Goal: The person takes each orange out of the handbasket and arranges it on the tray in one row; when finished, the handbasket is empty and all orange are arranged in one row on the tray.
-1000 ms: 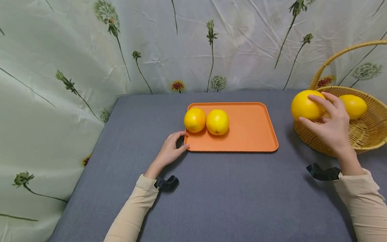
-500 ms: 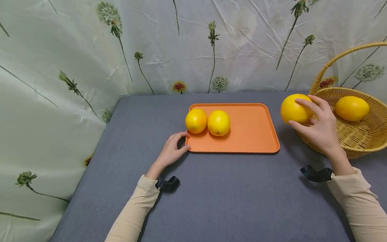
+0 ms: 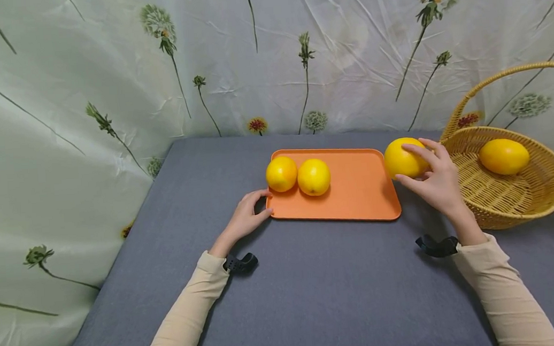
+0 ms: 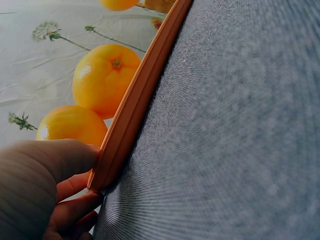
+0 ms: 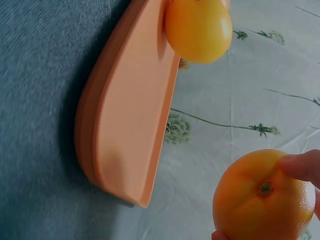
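The right hand (image 3: 438, 182) pinches a round, glossy yellow-orange fruit (image 3: 400, 159) near the right end of a shallow rectangular orange tray (image 3: 355, 191), whose left edge the left hand (image 3: 244, 216) grips, the fruit likely firm, light, slightly slippery and best held round its widest part.

Basket (image 3: 500, 195): right side cropped in your head view.
Held orange (image 3: 398, 159): partly behind your right hand (image 3: 435, 177).
Left hand (image 4: 40, 175): cropped in your wrist view.
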The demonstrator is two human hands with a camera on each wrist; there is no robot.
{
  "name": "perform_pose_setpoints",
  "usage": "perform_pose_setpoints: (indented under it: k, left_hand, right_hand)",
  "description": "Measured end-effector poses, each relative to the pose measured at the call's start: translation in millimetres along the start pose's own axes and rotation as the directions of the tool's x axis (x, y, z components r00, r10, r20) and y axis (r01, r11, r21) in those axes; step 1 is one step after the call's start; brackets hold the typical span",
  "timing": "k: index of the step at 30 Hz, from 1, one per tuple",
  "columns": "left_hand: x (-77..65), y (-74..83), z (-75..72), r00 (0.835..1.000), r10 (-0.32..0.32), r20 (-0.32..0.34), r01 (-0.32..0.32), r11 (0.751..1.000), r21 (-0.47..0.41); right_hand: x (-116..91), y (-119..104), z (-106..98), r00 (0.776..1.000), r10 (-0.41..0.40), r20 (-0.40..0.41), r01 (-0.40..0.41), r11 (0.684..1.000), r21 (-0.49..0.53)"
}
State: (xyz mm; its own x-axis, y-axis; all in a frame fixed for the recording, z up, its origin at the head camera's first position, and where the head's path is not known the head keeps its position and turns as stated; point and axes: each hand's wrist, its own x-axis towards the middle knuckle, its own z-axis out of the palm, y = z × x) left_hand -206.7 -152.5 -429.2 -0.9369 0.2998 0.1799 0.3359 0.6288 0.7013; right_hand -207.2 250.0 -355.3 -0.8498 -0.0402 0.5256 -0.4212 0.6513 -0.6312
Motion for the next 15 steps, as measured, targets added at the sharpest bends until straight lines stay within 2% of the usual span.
perform_pose_setpoints:
  k: [10, 15]
  left_hand:
    - [-0.8, -0.2, 0.6, 1.0, 0.013, -0.007, -0.013, 1.0, -0.001]
    - [-0.5, -0.8, 1.1, 1.0, 0.011, -0.008, -0.011, 1.0, 0.004]
  right_hand:
    - [3.0, -2.4, 11.7, 0.998, -0.005, 0.068, 0.004, 1.0, 0.022]
    - [4.1, -1.9, 19.6, 0.995, -0.013, 0.099, 0.014, 1.0, -0.007]
